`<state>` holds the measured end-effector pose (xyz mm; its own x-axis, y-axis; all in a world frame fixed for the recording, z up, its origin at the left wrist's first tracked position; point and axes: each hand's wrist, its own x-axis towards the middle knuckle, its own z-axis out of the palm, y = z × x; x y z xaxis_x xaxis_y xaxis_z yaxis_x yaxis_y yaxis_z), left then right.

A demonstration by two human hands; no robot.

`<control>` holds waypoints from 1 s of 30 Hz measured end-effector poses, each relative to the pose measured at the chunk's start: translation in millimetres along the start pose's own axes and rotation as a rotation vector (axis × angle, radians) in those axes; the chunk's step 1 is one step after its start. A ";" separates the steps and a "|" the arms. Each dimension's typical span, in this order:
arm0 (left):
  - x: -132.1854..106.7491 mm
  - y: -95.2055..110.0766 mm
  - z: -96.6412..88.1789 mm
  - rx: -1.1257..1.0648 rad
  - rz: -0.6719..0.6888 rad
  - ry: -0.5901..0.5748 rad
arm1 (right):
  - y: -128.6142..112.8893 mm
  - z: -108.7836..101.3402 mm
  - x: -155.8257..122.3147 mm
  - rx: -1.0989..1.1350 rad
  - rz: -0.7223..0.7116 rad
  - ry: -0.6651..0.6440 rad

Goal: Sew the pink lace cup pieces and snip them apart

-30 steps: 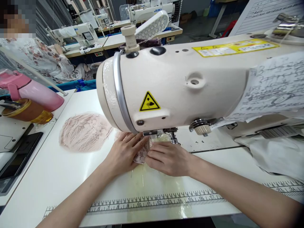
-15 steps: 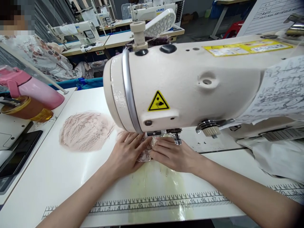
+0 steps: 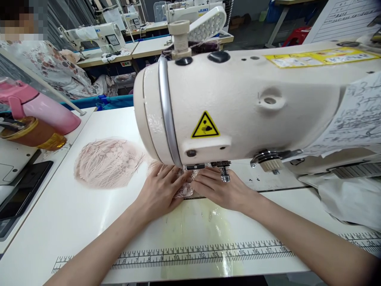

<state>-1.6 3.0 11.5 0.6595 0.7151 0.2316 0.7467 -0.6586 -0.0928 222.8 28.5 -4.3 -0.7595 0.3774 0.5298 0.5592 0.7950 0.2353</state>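
Note:
Under the head of a white sewing machine (image 3: 238, 107), a small piece of pale pink lace fabric (image 3: 185, 191) lies on the bed between my two hands. My left hand (image 3: 159, 192) rests flat on the lace, fingers stretched out and slightly apart. From the other side, my right hand (image 3: 222, 188) has its fingers pressed together at the lace's edge, close to the presser area. The machine head hides the needle and some of my fingertips. To the left, a bundle of pink lace with loose threads (image 3: 107, 163) lies on the white tabletop.
A pink bottle (image 3: 50, 111), an amber cup with pens (image 3: 32, 133) and a dark phone (image 3: 25, 190) stand or lie at left. A printed ruler (image 3: 175, 257) runs along the front edge. Another person in a floral top (image 3: 53, 71) sits beyond, near other machines.
The view has shifted slightly, so the machine appears a little further right. Both hands stay at the lace, with the right hand slightly further from me.

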 end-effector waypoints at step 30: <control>2.6 -8.6 0.0 -0.072 0.073 0.203 | -7.3 8.8 8.1 0.269 -0.034 0.005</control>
<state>-6.4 10.5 13.0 0.6755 0.6079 0.4175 0.6847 -0.7272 -0.0490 209.7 29.9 -8.9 -0.7742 0.3469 0.5294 0.4248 0.9049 0.0282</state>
